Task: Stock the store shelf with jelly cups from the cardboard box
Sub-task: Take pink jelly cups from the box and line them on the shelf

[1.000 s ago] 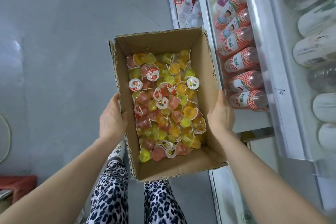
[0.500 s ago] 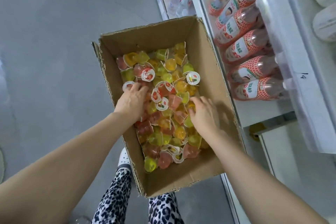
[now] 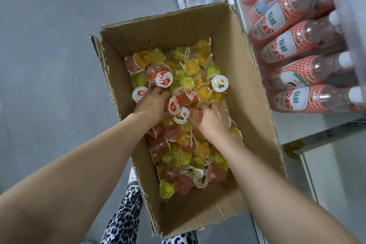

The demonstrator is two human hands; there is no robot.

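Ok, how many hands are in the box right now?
2. The left hand sits on the jelly cups midway along the box, left side; the right hand is beside it, nearer the shelf. Both hands' fingers are partly buried.

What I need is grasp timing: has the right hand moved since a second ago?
Yes. The right hand has left the right wall of the brown cardboard box and gone leftward inside, fingers curled into the colourful plastic jelly cups.

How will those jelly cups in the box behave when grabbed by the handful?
Likely light: small jelly cups lie heaped loosely at every angle. Smooth, tapered plastic walls probably slide, so handfuls may shed some. Thin printed lids look easiest to puncture.
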